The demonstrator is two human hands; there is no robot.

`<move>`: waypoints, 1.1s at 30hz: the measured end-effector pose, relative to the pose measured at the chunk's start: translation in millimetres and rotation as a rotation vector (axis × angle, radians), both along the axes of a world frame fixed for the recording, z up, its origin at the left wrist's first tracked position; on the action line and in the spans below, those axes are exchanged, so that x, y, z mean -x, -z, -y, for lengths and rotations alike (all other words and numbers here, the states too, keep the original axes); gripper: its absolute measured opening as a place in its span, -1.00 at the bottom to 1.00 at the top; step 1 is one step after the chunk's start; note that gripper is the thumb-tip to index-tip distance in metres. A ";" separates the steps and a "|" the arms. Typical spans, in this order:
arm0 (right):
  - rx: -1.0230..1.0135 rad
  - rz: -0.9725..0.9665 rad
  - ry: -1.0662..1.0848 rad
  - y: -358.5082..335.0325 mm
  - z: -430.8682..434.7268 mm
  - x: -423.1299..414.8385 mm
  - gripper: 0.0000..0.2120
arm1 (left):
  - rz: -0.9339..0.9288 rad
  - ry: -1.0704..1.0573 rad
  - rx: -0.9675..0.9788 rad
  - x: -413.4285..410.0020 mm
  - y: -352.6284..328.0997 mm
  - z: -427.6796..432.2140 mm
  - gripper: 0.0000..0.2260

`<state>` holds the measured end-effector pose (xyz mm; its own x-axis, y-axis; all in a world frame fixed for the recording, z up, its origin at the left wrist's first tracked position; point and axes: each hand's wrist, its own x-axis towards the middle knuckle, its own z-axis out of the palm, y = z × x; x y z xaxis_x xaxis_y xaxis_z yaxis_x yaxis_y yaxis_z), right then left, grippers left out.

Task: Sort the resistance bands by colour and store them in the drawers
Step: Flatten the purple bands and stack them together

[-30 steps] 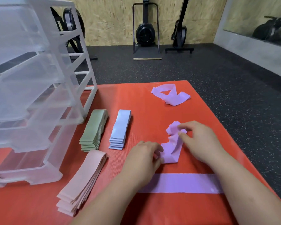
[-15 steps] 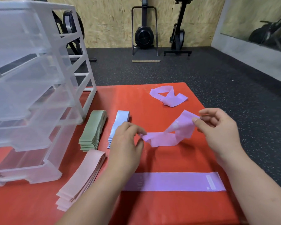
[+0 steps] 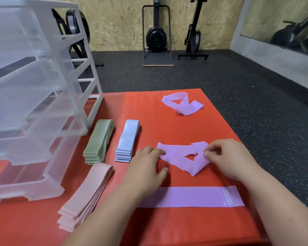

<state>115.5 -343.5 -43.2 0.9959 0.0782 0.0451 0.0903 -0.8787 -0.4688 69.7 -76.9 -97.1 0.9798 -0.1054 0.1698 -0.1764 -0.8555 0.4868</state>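
Found twisted purple band (image 3: 178,157) between hands; judged light, limp, stretchy. Pinched at one end by right hand (image 3: 228,157), pressed at other by left hand (image 3: 144,167), fingers extended. Best held by ends.

Red mat (image 3: 146,107) on speckled floor (image 3: 238,82) — rowing machines (image 3: 156,38) behind.

Purple band (image 3: 175,155), twisted; blue stack (image 3: 127,139) beside it

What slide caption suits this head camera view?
Left hand presses and right hand pinches a twisted lilac elastic resistance band on a red mat, beside stacked green, blue and pink bands.
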 end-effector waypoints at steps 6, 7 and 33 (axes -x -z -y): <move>-0.697 0.217 -0.114 -26.2 -17.2 5.6 -0.87 | 0.100 0.038 0.285 0.9 -11.1 9.9 -0.61; -0.808 0.202 -0.117 -29.5 -21.6 7.5 -0.88 | 0.096 0.052 0.343 1.6 -13.9 12.6 -0.58; -0.430 -0.014 -0.305 -19.2 -45.7 17.6 -0.89 | -0.019 0.070 0.830 -0.7 -23.3 16.9 -0.87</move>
